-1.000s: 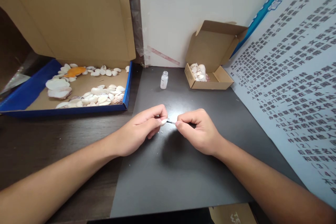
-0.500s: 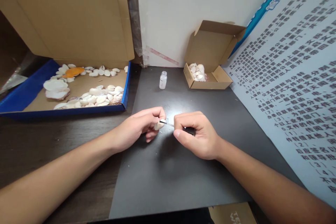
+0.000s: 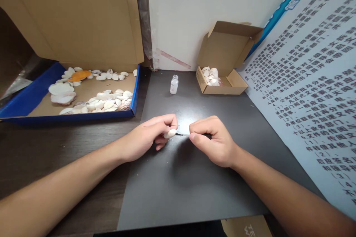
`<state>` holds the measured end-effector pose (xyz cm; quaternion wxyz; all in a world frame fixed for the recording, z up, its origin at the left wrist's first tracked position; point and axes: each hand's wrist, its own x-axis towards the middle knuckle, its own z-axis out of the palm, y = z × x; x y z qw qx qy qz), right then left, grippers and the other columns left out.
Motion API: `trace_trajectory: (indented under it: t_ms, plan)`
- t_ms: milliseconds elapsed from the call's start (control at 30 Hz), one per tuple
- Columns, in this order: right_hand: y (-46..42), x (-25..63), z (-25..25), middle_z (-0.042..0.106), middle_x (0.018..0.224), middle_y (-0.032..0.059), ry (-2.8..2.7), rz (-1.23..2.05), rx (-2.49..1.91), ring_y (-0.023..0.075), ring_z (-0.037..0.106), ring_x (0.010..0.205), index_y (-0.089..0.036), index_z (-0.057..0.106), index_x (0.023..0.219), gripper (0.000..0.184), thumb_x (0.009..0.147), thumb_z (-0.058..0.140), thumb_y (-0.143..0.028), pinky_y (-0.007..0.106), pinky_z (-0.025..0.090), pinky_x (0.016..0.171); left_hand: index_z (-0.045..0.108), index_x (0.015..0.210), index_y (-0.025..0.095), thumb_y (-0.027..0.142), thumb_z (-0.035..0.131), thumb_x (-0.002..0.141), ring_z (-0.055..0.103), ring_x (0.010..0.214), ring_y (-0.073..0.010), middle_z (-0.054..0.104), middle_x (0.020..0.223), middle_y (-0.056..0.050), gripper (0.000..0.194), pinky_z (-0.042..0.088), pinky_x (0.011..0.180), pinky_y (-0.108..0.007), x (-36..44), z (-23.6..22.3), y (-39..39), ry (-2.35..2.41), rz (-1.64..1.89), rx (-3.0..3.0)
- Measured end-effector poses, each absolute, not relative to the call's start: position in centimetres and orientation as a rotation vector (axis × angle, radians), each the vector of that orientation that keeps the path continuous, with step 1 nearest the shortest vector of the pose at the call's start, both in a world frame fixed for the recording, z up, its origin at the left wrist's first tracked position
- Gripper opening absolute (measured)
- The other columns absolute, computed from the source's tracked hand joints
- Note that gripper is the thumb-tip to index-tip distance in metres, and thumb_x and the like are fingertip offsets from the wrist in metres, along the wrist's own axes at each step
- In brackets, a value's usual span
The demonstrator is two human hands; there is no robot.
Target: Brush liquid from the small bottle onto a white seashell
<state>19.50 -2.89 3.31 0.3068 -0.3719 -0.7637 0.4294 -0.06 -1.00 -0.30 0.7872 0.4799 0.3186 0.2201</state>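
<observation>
Your left hand [image 3: 147, 135] pinches a shell [image 3: 170, 133] mid-frame, your right hand [image 3: 215, 142] is closed on a thin brush [image 3: 179, 134], tip at shell's edge; looks mid-stroke, can't tell what's left

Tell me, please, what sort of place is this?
Probably a small office or workshop desk: a printed sheet of rules-like text stands at the right, with an open blue box of shells and a small glass bottle on the dark surface.
</observation>
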Motion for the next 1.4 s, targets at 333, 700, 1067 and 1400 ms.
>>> trace_trajectory:
  t_ms: [333, 700, 1067, 1400]
  plan:
    - [-2.8, 19.6, 3.4, 0.024, 0.053, -0.0057, -2.024, 1.171, -0.968, 0.0078, 0.021, 0.048, -0.02, 0.027, 0.055, 0.035, 0.082, 0.048, -0.015, 0.025, 0.018, 0.046, 0.041, 0.075, 0.018, 0.022, 0.043, 0.083, 0.036, 0.06, -0.0091, 0.033, 0.068, 0.003, 0.009, 0.035, 0.055, -0.021, 0.0, -0.5, -1.1, 0.691, 0.46, 1.048]
    - [-2.9, 19.5, 3.4, 0.029, 0.052, -0.0056, -2.061, 1.168, -0.857, 0.0086, 0.025, 0.047, -0.02, 0.03, 0.054, 0.034, 0.081, 0.049, -0.013, 0.025, 0.022, 0.046, 0.043, 0.075, 0.018, 0.022, 0.044, 0.083, 0.038, 0.057, -0.0082, 0.036, 0.066, 0.003, 0.009, 0.035, 0.052, -0.02, 0.0, -0.5, -1.0, 0.691, 0.491, 1.002]
    - [-3.0, 19.9, 1.9, 0.03, 0.052, -0.0046, -1.882, 0.944, -0.917, 0.0105, 0.027, 0.048, -0.02, 0.031, 0.055, 0.037, 0.088, 0.049, -0.017, 0.027, 0.021, 0.048, 0.045, 0.074, 0.017, 0.022, 0.047, 0.083, 0.034, 0.047, -0.0059, 0.036, 0.058, 0.005, 0.01, 0.034, 0.044, -0.017, 0.0, -0.7, -0.1, 0.683, 0.525, 0.777]
    - [-1.9, 17.4, 0.3, 0.042, 0.067, -0.0004, -2.069, 0.697, -0.724, 0.0149, 0.039, 0.059, -0.02, 0.044, 0.068, 0.013, 0.077, 0.05, -0.014, 0.028, 0.033, 0.054, 0.047, 0.072, 0.014, 0.02, 0.048, 0.083, 0.034, 0.047, -0.0038, 0.04, 0.066, 0.003, 0.012, 0.028, 0.044, -0.017, -1.2, -1.4, 2.6, 0.487, 0.397, 0.526]
